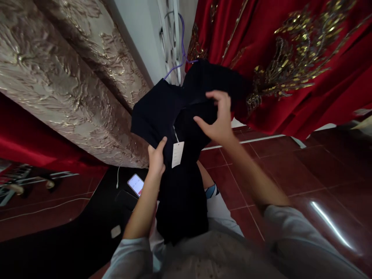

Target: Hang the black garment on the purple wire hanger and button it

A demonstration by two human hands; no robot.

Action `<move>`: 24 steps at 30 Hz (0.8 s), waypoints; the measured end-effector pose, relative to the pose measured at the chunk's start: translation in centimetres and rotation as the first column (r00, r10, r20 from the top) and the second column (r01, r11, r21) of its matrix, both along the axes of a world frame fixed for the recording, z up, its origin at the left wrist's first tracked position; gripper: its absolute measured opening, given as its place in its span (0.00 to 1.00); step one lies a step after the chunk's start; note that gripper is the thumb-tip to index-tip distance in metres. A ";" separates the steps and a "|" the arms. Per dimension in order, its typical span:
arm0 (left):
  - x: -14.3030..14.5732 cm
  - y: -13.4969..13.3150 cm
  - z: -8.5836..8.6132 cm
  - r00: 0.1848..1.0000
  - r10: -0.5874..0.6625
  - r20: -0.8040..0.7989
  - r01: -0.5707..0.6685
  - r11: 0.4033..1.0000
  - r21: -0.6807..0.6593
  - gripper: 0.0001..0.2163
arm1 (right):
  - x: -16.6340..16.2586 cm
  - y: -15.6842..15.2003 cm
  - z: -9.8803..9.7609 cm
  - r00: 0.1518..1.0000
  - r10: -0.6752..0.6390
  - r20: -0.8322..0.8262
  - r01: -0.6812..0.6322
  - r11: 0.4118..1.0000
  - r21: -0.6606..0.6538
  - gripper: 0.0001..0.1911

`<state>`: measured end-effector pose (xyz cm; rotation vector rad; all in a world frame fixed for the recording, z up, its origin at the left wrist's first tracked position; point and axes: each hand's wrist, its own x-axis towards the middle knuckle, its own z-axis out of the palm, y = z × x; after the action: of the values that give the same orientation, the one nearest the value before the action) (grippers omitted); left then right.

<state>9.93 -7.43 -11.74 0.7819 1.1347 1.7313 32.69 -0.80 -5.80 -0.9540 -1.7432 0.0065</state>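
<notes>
A dark navy garment hangs in front of me on a purple hanger, its lower part draping down over my lap. A white paper tag dangles from its middle. My left hand grips the cloth just left of the tag, fingers closed on the fabric. My right hand is higher up and pinches the fabric near the garment's upper right, thumb and fingers curled round a fold.
A red dress with gold sequin embroidery hangs at the right. A beige embossed fabric fills the upper left. A lit phone lies on a black surface at lower left. Dark red floor tiles spread to the right.
</notes>
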 end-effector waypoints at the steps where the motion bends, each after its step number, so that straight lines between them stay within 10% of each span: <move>1: 0.9 -0.6 0.3 0.999 0.004 0.045 -0.002 1.000 -0.025 0.20 | -1.6 -0.3 -2.0 0.985 -0.057 -0.162 0.044 0.996 -0.083 0.31; 8: 3.8 -2.8 -0.9 0.998 0.055 0.027 -0.054 0.998 -0.041 0.21 | -7.7 -3.2 -12.7 0.828 -0.210 -0.520 -0.104 0.854 -0.510 0.25; 12: 3.5 -3.1 -2.6 0.846 0.370 -0.383 -0.279 0.921 0.273 0.28 | -7.0 -7.4 -14.7 0.812 -0.162 -0.560 -0.382 0.577 -0.722 0.21; 15: 3.7 -3.6 -3.1 0.702 0.346 -0.622 -0.159 0.928 0.337 0.18 | -5.8 -9.3 -14.1 0.845 -0.152 -0.513 -0.419 0.407 -0.812 0.21; 19: 5.0 -4.1 -3.1 0.725 0.107 -0.680 0.072 0.971 0.229 0.14 | -5.3 -10.3 -11.5 0.836 -0.135 -0.532 -0.362 0.593 -0.719 0.18; 24: 6.2 -4.0 -3.3 0.925 -0.088 -0.369 0.137 0.985 0.109 0.06 | -6.5 -11.6 -9.9 0.711 -0.292 -0.639 -0.200 0.788 -0.583 0.22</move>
<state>16.10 -11.44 -15.01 1.2665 1.1960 1.6175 26.24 -12.42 -15.66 -1.2512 -0.9614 0.8714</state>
